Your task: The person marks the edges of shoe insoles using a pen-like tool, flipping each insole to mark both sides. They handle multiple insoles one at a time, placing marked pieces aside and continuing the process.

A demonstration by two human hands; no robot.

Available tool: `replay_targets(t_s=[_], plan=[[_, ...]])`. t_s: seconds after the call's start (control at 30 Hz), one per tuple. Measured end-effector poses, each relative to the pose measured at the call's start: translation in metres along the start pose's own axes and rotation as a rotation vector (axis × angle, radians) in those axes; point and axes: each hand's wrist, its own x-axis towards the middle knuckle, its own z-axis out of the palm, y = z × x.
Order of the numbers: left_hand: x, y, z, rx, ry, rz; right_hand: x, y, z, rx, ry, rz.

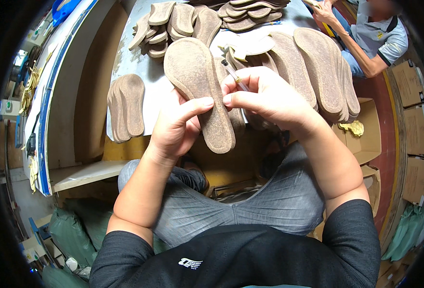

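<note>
A brown speckled insole [195, 72] is held up over my lap, its wide end pointing away from me. My left hand [176, 127] grips it by the waist, the thumb lying across its face. My right hand [267, 96] is closed around a slim clear pen [232, 72] with a dark end, and its thumb tip is at the insole's right edge. Another insole [237, 120] shows partly behind the held one. Left of my left hand, a fanned stack of insoles [128, 108] lies on the table's near edge.
More insole stacks [320, 72] cover the table [130, 62] at right and back. White cut pieces [252, 46] lie among them. A person [373, 43] sits at the far right. An open cardboard box [365, 144] holds something yellow. A blue-edged shelf unit [53, 96] stands at left.
</note>
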Motion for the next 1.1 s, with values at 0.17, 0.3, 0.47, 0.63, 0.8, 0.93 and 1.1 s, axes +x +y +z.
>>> replay_targets(t_s=[0.17, 0.3, 0.47, 0.63, 0.8, 0.93, 1.1], plan=[[-0.001, 0.004, -0.003, 0.147, -0.014, -0.007, 0.004, 0.011, 0.002, 0.091, 0.026, 0.032], [0.0, 0.003, -0.004, 0.192, -0.027, -0.003, 0.009, 0.022, 0.007, 0.233, 0.062, -0.006], [0.001, 0.002, -0.003, 0.191, -0.031, 0.02, 0.01, 0.024, 0.011, 0.277, 0.088, -0.015], [0.0, 0.0, -0.002, 0.176, -0.034, -0.017, 0.007, 0.02, 0.009, 0.251, 0.07, -0.005], [0.001, 0.001, -0.001, 0.107, -0.049, -0.04, 0.005, 0.019, 0.008, 0.241, 0.089, -0.023], [0.002, -0.001, -0.005, 0.116, -0.033, -0.064, 0.007, 0.023, 0.008, 0.259, 0.074, -0.064], [0.0, 0.0, 0.001, 0.148, -0.035, -0.044, 0.004, 0.013, 0.014, 0.259, 0.09, -0.064]])
